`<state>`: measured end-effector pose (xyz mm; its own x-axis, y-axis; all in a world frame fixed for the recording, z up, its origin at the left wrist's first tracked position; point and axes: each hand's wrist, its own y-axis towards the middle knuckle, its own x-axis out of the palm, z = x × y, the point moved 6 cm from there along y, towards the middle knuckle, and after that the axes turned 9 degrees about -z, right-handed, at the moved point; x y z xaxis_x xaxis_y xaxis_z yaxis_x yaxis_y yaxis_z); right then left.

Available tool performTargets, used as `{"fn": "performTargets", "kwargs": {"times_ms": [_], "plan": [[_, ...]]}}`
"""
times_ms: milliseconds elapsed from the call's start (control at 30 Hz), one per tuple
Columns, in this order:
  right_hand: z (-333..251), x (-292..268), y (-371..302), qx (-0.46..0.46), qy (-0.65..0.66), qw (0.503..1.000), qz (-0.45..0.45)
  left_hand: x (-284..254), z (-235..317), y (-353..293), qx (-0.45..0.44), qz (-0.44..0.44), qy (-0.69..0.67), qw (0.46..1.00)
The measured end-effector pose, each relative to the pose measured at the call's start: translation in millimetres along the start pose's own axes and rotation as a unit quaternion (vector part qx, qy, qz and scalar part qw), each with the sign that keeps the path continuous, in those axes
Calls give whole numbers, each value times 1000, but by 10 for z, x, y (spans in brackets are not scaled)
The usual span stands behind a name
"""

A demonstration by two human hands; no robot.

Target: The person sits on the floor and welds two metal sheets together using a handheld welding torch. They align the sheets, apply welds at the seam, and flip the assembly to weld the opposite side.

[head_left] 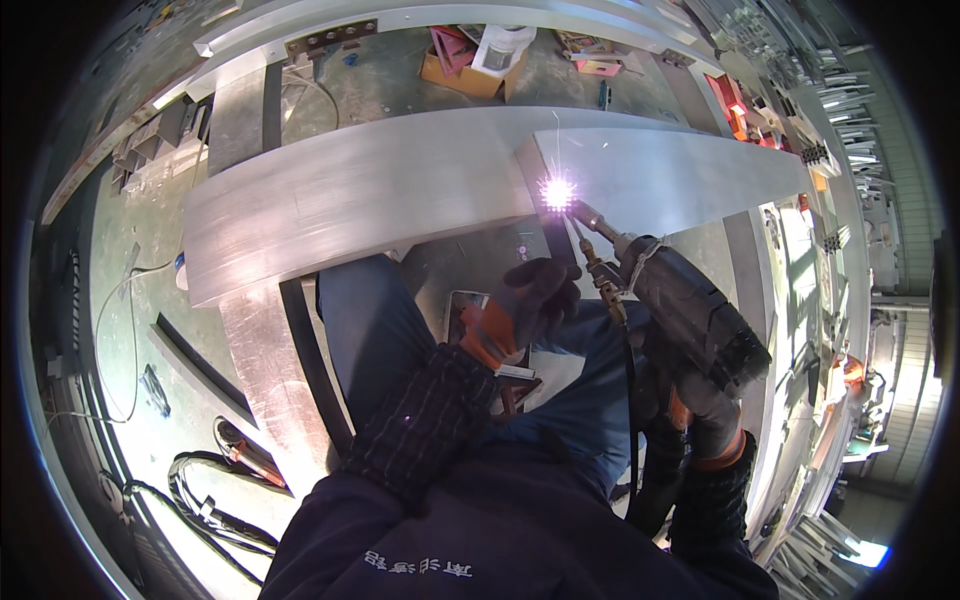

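Note:
A dark handheld welding gun (690,310) slants up and left, with my gloved right hand (710,415) wrapped round its rear end. Its metal nozzle (592,218) points at a bright violet-white weld spark (557,193). The spark sits at the near left corner of a raised grey metal piece (665,175), where it meets a long metal plate (360,195). A thin side tube (590,250) runs along the gun's front. Left of the gun, my left hand (525,300), in an orange and dark glove, is loosely curled below the plate. Nothing shows in its fingers.
The plate rests across metal beams (265,360) over my knees. A cardboard box (470,75) with scraps stands on the floor beyond. Black cables (205,510) coil at lower left. Under my left hand is an open tray (465,302). Metal profiles (850,110) are stacked at right.

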<state>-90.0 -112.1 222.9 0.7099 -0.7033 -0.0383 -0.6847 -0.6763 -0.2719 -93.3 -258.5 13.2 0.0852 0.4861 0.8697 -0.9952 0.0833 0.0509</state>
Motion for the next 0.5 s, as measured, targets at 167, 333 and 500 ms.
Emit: {"fn": "performTargets", "kwargs": {"times_ms": [167, 333, 500], "plan": [[20, -9, -40, 53, -22, 997, 50, -17, 5, -6, -3, 2, 2, 1000], [114, -117, -96, -6, -35, 999, -2, -38, -35, 6, -3, 16, 10, 1000], [177, -142, -210, 84, -43, 995, 10, -62, -40, -4, -6, 22, 7, 1000]]}}
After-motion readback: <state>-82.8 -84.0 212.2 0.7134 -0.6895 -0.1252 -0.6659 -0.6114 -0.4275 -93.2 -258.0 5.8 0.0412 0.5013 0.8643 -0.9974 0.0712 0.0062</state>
